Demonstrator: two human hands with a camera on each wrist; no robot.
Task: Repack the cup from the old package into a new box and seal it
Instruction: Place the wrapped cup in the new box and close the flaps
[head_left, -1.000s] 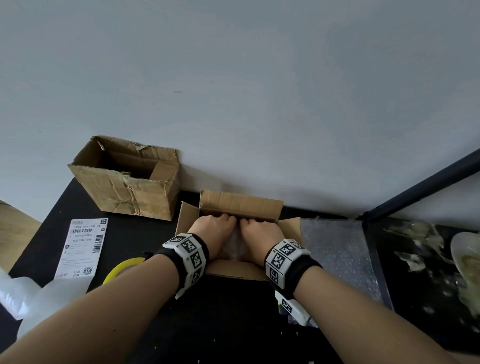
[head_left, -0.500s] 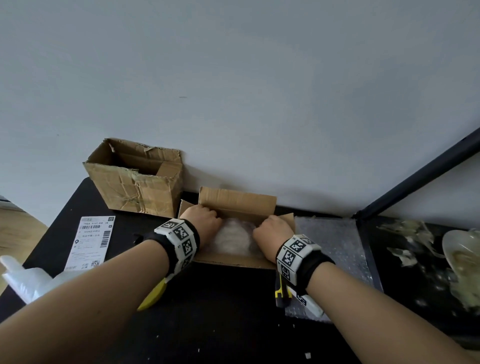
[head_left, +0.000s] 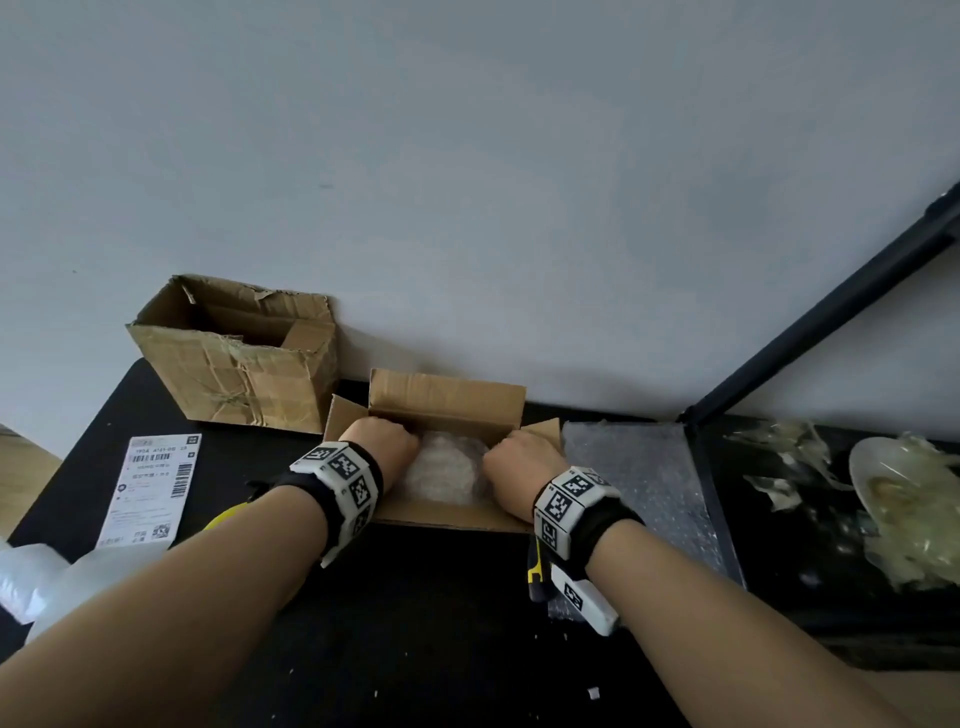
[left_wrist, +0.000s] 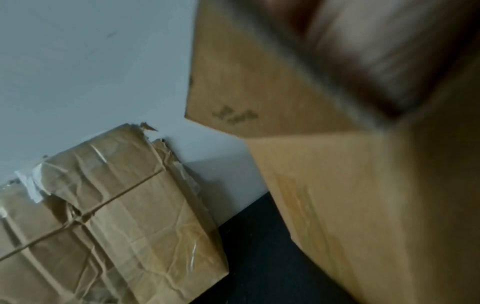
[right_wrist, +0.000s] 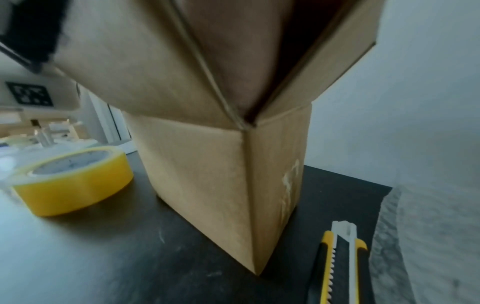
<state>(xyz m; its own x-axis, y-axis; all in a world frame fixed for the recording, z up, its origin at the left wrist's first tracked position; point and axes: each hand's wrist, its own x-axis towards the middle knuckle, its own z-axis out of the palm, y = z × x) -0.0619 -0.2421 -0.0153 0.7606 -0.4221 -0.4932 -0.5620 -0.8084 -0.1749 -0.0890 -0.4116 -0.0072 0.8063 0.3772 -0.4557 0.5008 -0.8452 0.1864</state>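
At frame centre, the new box (head_left: 447, 415) is steadied at its side flaps by the left hand (head_left: 384, 447) and right hand (head_left: 522, 467), probably for folding them shut. Both are curled; whether cardboard is gripped cannot be told. The bubble-wrapped cup (head_left: 444, 467) lies inside. The old package (head_left: 234, 358), upper left, appears emptied.

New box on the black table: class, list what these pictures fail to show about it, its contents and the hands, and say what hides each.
- Cup: the head view shows only a bubble-wrapped bundle in the new box; the wrap hides it.
- Fingers of the left hand and right hand: behind the knuckles.
- Left wrist view: box top blurred.
- Shipping label: print too small.
- Utility knife: cut off by the bottom edge.
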